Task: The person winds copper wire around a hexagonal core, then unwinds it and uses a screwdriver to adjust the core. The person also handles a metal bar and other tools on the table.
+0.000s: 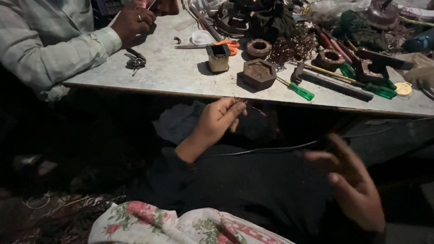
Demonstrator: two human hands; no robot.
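The worktop (181, 72), a pale, scuffed slab, runs across the top of the view, above and beyond the grip of both hands. Below its front edge the person's dark lap fills the middle, with a flowered cloth (181, 226) at the bottom.

A co-worker's sleeve (49, 40) and hand (133, 20) rest at the far left of the worktop, well apart from the person's own hands, with a bunch of keys (134, 61) just below them.

The left hand (217, 124) is raised just under the worktop edge, its grip pinched together on a small tuft of thin copper wire (239, 101) at the fingertips. The right hand (352, 180), blurred and lower right of that grip, has its fingers spread apart and holds nothing that can be made out. A thin dark cable (271, 148) crosses the lap between the two hands.

Straight above the left grip sit a hexagonal block (259, 73) and a small square coil former (219, 56); orange-handled scissors (217, 44) lie behind them. To the right are a tangle of copper wire (289, 49), round rings (259, 47) and green-handled screwdrivers (298, 90).

The step in hand looks like sorting or teasing out the pinched wire strands. A next move would call for fine fingertip work, probably with the free right hand brought in to steady the loose ends.
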